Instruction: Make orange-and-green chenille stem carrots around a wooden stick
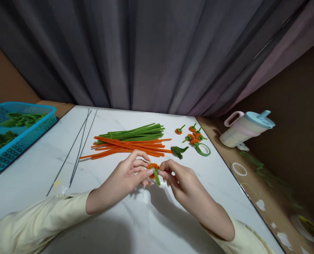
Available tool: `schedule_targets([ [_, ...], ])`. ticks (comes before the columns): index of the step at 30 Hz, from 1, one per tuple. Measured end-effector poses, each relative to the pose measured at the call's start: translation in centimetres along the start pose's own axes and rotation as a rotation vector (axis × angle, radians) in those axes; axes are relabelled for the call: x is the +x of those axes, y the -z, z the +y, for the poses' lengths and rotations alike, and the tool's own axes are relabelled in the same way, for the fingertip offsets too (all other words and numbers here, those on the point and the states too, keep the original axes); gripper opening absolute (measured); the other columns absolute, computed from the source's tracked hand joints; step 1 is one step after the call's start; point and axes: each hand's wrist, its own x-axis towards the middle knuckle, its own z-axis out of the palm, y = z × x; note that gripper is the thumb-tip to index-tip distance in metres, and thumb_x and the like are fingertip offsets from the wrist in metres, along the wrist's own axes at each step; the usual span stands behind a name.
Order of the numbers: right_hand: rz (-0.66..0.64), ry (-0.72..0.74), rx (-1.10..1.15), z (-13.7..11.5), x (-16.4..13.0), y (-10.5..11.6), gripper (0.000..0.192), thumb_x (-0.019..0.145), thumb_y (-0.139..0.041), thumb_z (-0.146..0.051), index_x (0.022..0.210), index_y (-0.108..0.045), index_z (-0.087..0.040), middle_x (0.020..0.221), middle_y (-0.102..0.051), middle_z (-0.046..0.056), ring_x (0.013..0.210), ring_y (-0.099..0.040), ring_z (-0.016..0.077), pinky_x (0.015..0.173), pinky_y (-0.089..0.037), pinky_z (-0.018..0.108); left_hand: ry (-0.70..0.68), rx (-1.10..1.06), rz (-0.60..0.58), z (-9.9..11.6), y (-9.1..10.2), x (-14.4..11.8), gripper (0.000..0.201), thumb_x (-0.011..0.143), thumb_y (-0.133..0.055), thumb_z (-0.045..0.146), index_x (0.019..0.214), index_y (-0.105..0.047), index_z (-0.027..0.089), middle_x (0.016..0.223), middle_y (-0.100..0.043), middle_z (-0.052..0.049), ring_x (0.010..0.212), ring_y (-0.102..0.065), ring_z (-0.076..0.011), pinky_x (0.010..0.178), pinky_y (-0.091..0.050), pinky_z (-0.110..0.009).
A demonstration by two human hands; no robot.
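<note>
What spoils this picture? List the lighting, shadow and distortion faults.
Head view: light falls on the white table, the curtain behind stays dim; both hands, left hand and right hand, throw soft shadows toward the camera; the table edges bow from the wide lens; the cup looks slightly soft.

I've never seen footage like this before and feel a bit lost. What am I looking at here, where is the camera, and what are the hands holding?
No machine here: a person films their own two hands from a camera worn on the head, looking forward and down. The left hand and right hand together pinch a small orange flower with a green stem, made of fuzzy wire. On the white table lie orange wires, green wires, thin dark rods, finished flowers, a green leaf and a tape roll. A blue basket of green pieces sits at left, a lidded cup at right.
</note>
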Motion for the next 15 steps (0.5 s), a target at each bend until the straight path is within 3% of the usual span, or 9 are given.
schedule_targets([
  [7,0.174,0.103,-0.078,0.1,-0.5,-1.1,0.015,0.091,-0.040,-0.012,0.080,-0.049,-0.018,0.069,-0.056,0.003,0.057,-0.048,0.0125,0.054,-0.037,0.023,-0.079,0.109,0.000,-0.1,0.1,-0.1,0.019,0.084,-0.056,0.029,0.094,-0.043,0.019,0.067,-0.054,0.004,0.066,-0.058,-0.0121,0.065,-0.044,-0.025],
  [10,0.223,0.116,-0.069,0.0,-0.7,-1.5,0.017,0.090,-0.038,-0.012,0.080,-0.051,-0.017,0.068,-0.056,0.003,0.056,-0.048,0.0127,0.053,-0.037,0.024,-0.122,0.163,0.016,-0.3,0.2,-0.2,0.015,0.085,-0.055,0.029,0.093,-0.046,0.020,0.072,-0.055,0.002,0.068,-0.059,-0.0127,0.066,-0.045,-0.024],
  [15,0.092,-0.183,0.259,-0.1,-0.1,-1.1,0.020,0.087,-0.049,-0.025,0.070,-0.053,-0.017,0.058,-0.054,0.001,0.048,-0.049,0.0115,0.045,-0.038,0.022,-0.236,0.407,0.025,-0.7,0.2,-0.5,0.011,0.088,-0.051,0.029,0.094,-0.056,0.021,0.084,-0.060,-0.002,0.072,-0.059,-0.0133,0.062,-0.046,-0.022],
])
